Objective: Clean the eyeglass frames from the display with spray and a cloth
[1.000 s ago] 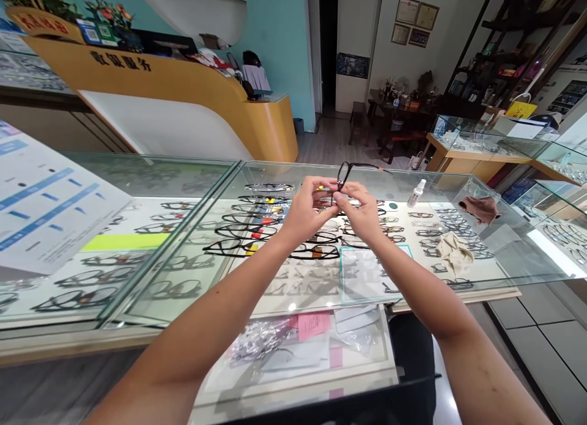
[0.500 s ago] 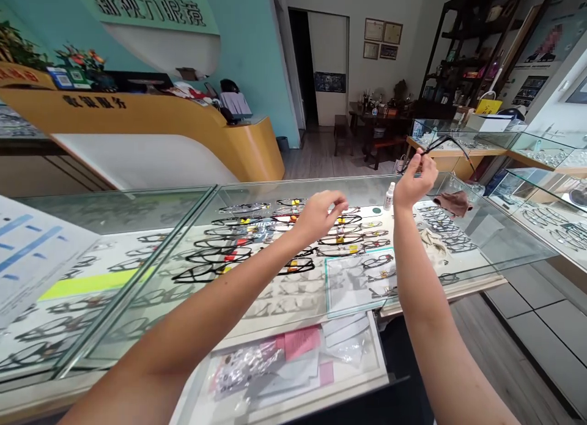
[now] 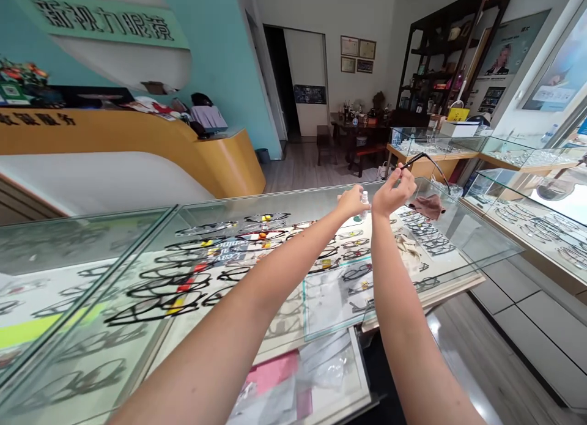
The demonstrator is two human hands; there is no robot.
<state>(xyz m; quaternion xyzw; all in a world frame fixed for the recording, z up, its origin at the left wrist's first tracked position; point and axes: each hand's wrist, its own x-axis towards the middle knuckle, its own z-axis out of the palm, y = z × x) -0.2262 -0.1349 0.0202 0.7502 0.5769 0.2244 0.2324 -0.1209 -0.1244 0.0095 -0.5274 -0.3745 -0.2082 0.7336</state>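
Observation:
My left hand (image 3: 351, 203) is at a small white bottle (image 3: 365, 199) on the glass counter, its fingers closed around the bottle's side. Part of the bottle is covered by my thumb. Raised just to the right, my right hand (image 3: 395, 189) pinches a pair of dark-framed glasses (image 3: 431, 161) by one part; a thin arm of it curves down to the right. A round green disc (image 3: 357, 218) lies close to the bottle. Under my forearms, rows of eyeglass frames (image 3: 165, 296) with coloured tags show through the glass.
A brown cloth (image 3: 427, 206) lies right of my right hand. A beige cloth (image 3: 407, 249) is near my right forearm. An open drawer (image 3: 362, 367) with papers and plastic bags sits below the counter's front edge. More glass display cases (image 3: 527, 208) stand at the right.
My left hand has moved right and forward, from above the frames to the white bottle. The right hand still holds the glasses. The view has turned a little to the right.

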